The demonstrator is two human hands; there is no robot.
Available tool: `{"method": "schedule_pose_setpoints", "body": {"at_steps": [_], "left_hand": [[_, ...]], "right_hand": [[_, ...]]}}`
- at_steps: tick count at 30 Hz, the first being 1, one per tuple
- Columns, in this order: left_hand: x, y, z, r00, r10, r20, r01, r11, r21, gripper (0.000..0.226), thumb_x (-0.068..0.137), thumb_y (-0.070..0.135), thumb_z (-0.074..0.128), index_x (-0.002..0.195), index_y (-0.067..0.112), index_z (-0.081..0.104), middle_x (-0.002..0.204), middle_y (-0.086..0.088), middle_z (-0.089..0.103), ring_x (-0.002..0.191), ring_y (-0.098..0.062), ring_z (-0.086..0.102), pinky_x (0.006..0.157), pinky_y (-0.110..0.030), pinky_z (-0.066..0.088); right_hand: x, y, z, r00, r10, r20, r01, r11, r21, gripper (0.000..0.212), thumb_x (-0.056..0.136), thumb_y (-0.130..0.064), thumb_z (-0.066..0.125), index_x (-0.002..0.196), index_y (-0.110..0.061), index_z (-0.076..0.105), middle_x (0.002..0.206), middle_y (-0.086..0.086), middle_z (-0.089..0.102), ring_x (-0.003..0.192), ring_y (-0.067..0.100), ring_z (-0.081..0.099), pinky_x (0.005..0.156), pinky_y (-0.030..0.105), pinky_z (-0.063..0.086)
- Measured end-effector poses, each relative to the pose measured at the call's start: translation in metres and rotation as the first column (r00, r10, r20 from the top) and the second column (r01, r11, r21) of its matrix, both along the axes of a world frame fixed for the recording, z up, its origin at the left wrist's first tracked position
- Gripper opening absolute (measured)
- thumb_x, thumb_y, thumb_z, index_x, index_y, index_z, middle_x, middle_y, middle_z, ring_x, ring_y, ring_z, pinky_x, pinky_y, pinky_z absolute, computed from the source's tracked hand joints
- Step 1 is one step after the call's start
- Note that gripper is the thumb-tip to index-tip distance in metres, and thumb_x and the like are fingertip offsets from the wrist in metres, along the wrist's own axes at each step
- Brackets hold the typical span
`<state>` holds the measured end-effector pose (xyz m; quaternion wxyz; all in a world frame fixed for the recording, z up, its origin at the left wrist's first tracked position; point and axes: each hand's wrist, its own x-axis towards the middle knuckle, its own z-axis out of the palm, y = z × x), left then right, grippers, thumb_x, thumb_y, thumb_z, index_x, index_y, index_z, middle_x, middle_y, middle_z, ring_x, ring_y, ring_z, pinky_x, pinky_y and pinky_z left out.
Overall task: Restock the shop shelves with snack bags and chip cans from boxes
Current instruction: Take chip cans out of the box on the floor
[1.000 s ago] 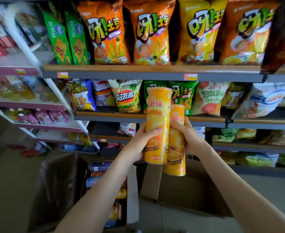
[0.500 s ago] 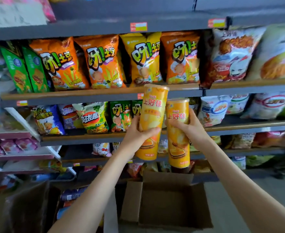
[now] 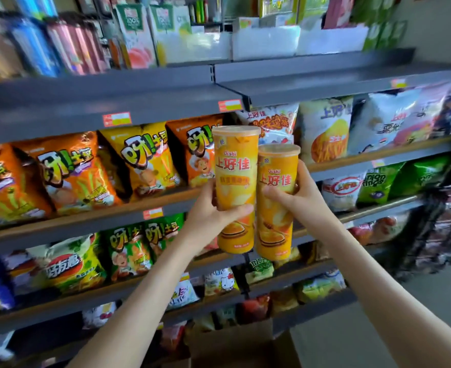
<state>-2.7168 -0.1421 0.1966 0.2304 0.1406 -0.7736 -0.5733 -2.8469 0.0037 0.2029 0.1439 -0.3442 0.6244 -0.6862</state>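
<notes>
Left hand (image 3: pixel 213 221) grips one tall yellow cardboard chip can (image 3: pixel 235 176), right hand (image 3: pixel 301 205) grips a second yellow can (image 3: pixel 276 224), both upright, side by side before the grey metal shelf (image 3: pixel 59 231) of bags. Clip a shelf lip going in and one could slip

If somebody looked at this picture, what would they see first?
Bright yellow and held up in the middle: the left can in the left hand, the right can in the right hand. Behind them, shiny orange snack bags line the shelf on the left.
</notes>
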Motion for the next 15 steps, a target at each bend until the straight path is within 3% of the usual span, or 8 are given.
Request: {"method": "schedule_pose_setpoints", "body": {"at_steps": [4,10,13,15], "left_hand": [[-0.050,0.033,0.026,0.998,0.025,-0.061,-0.030,0.996,-0.087,0.051,0.075,0.026,0.082,0.111,0.042,0.050,0.105,0.020,0.066,0.089,0.010,0.063,0.070,-0.010,0.049],[-0.131,0.086,0.064,0.986,0.125,-0.108,-0.144,0.971,-0.191,0.074,0.060,0.054,0.082,0.125,0.042,0.049,0.116,0.019,0.065,0.107,-0.003,0.061,0.093,-0.031,0.051],[-0.162,0.107,0.085,0.977,0.170,-0.125,-0.195,0.955,-0.225,0.059,0.064,0.048,0.085,0.112,0.046,0.051,0.111,0.019,0.066,0.104,-0.003,0.061,0.092,-0.032,0.051],[-0.177,0.116,0.099,0.973,0.186,-0.139,-0.216,0.946,-0.241,0.061,0.064,0.046,0.086,0.114,0.041,0.053,0.110,0.017,0.067,0.104,-0.002,0.062,0.093,-0.031,0.051]], "right_hand": [[-0.048,0.029,0.026,0.998,-0.022,-0.065,0.018,0.997,-0.070,0.064,0.069,-0.022,0.077,0.124,-0.023,0.045,0.108,0.002,0.067,0.094,0.010,0.068,0.073,0.026,0.057],[-0.131,0.082,0.070,0.986,0.005,-0.169,-0.025,0.993,-0.116,0.068,0.063,-0.032,0.077,0.124,-0.023,0.046,0.103,-0.004,0.069,0.092,0.011,0.069,0.075,0.029,0.058],[-0.166,0.100,0.093,0.978,0.032,-0.207,-0.060,0.990,-0.127,0.069,0.063,-0.033,0.076,0.124,-0.020,0.046,0.100,-0.006,0.068,0.089,0.007,0.069,0.073,0.026,0.057],[-0.184,0.106,0.107,0.972,0.058,-0.226,-0.090,0.987,-0.136,0.067,0.062,-0.033,0.076,0.122,-0.023,0.046,0.100,-0.006,0.068,0.088,0.006,0.069,0.070,0.024,0.056]]}}
